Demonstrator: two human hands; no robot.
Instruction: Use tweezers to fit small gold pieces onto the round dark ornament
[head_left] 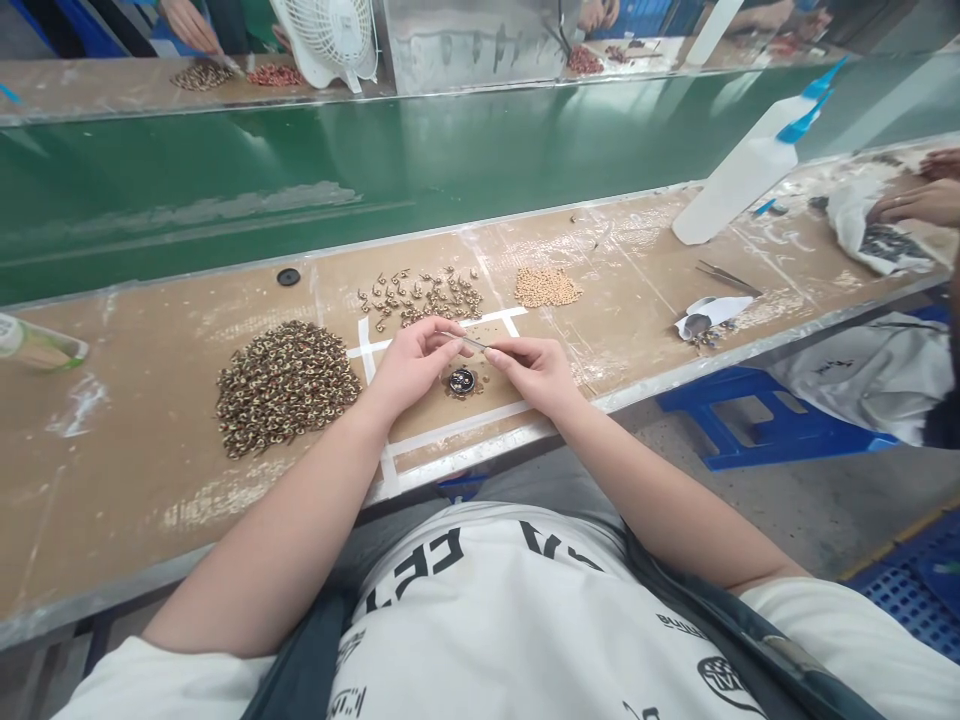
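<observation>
Seated at a long brown workbench (120, 470), both forearms stretched over a square marked out in white tape (367, 350). In the right hand (529, 368), thin metal tweezers (466, 341) pinched between thumb and forefinger, pointing left, raised just above the bench. At their far tip, the left hand (409, 362), thumb and fingertips pressed together on the metal — anything caught there too small to tell. Directly below, between the two hands, a small dark round part (461, 381) lying inside the taped square.

To the left of that square, a large heap of copper-wound ring coils (285, 385). Just beyond the hands, a loose scatter of small brassy pieces (424, 295), and to its right a small mound of tan beads (547, 287). Farther right, a white squeeze bottle (742, 170) with blue nozzle, tilted, and a second pair of tweezers (724, 275) lying flat. Behind the bench, a green conveyor belt (300, 170); near its edge, a black disc (288, 277). At the far right — a co-worker's hand (915, 205) on a white cloth.
</observation>
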